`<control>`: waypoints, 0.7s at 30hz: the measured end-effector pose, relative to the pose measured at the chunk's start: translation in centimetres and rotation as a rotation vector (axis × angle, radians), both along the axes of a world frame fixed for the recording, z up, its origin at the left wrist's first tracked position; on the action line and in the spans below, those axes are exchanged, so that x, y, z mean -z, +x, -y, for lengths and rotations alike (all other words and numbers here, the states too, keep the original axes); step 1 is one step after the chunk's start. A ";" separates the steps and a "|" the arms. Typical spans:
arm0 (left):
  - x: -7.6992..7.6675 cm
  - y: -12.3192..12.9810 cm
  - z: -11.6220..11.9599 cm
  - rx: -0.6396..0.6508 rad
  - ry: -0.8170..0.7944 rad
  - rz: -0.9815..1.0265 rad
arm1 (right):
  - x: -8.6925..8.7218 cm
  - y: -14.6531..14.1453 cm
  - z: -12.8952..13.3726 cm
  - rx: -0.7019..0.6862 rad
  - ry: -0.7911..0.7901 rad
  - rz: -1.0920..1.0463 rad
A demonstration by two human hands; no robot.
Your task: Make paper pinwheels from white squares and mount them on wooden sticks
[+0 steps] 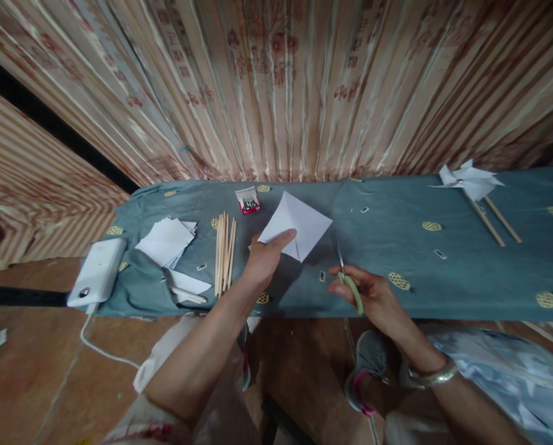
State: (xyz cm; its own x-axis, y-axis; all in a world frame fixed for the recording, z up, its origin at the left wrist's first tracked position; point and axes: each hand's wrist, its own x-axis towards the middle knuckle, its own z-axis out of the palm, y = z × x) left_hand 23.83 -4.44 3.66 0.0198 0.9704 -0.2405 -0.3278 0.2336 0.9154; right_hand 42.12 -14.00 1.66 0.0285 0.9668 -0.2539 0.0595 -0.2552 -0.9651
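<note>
My left hand (267, 256) grips a square sheet of white paper (306, 219) by its lower left side, thumb on top. Crease lines run across the paper, and it is held over the table like a diamond. To its right, my right hand (364, 287) has its fingers in the green handles of a pair of scissors (350, 287). The blades point up and away, near the paper's right corner but apart from it. Left of my left hand lie several wooden sticks (224, 253). Behind it stands a small red box (248, 201) of metal pins, lid raised.
White paper sheets (165, 241) are stacked at the left, beside a white device (97, 272) with a cable. Two paper pinwheels (473, 181) on sticks lie at the far right. A teal cloth (424, 266) covers the narrow table; a curtain (276, 93) hangs behind.
</note>
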 end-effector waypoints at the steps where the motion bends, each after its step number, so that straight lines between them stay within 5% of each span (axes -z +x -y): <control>1: 0.1 0.2 0.2 0.020 -0.005 -0.025 | -0.1 0.3 -0.3 0.065 0.023 0.003; 6: 0.6 1.1 1.4 0.201 -0.052 -0.160 | -0.3 1.6 -1.9 0.306 0.127 -0.080; 11: 1.0 1.5 2.3 0.403 -0.053 -0.263 | -0.3 1.7 -2.6 0.328 0.093 -0.229; 21: 1.3 1.8 3.3 0.394 -0.069 -0.175 | -1.8 -0.4 -2.8 0.327 0.074 -0.254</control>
